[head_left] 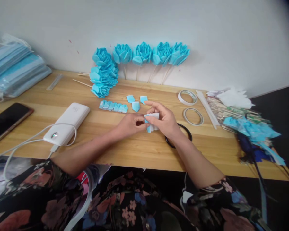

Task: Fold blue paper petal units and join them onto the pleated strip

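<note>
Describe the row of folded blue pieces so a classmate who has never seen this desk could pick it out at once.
On the wooden desk, find the bunched blue flowers. The row of folded blue pieces lies just nearer the person, left of three loose pieces. Unlike those separate pieces, it forms one close-set line.

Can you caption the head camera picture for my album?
Left hand and right hand hold a blue-and-white piece in front of blue flowers.
</note>
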`<move>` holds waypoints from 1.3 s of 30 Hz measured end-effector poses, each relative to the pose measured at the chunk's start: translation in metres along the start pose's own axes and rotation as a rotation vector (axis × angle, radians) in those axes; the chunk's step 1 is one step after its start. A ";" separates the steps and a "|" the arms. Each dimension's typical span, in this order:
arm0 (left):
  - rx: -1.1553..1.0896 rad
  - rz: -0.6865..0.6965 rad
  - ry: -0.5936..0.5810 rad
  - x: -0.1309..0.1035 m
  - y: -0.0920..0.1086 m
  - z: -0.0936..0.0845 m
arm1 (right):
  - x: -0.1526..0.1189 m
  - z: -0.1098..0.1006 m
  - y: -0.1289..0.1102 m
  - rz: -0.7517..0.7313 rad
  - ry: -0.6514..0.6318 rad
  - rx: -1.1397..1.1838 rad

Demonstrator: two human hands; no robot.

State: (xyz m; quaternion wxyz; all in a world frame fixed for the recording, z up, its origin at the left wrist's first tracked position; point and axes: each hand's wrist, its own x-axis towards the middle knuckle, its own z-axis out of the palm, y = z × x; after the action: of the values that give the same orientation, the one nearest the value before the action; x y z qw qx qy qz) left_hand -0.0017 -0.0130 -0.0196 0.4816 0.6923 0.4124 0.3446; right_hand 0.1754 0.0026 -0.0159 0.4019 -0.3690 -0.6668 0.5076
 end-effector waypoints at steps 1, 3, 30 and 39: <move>-0.005 -0.008 0.002 0.000 0.000 -0.001 | 0.001 -0.001 0.001 -0.007 0.030 -0.008; -0.075 -0.065 0.040 0.001 -0.002 -0.003 | 0.002 -0.004 0.002 -0.055 0.109 -0.024; -0.816 -0.210 0.218 0.009 -0.008 -0.018 | 0.030 -0.020 -0.001 -0.692 -0.059 -0.810; -0.820 -0.203 0.284 0.010 -0.010 -0.017 | 0.014 -0.008 0.010 -0.442 0.084 -0.507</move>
State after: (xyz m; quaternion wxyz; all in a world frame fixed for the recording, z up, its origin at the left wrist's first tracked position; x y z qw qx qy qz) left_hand -0.0146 0.0047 -0.0232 0.6865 0.3457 0.3696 0.5221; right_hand 0.1780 0.0208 -0.0218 0.4251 -0.3243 -0.8184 0.2106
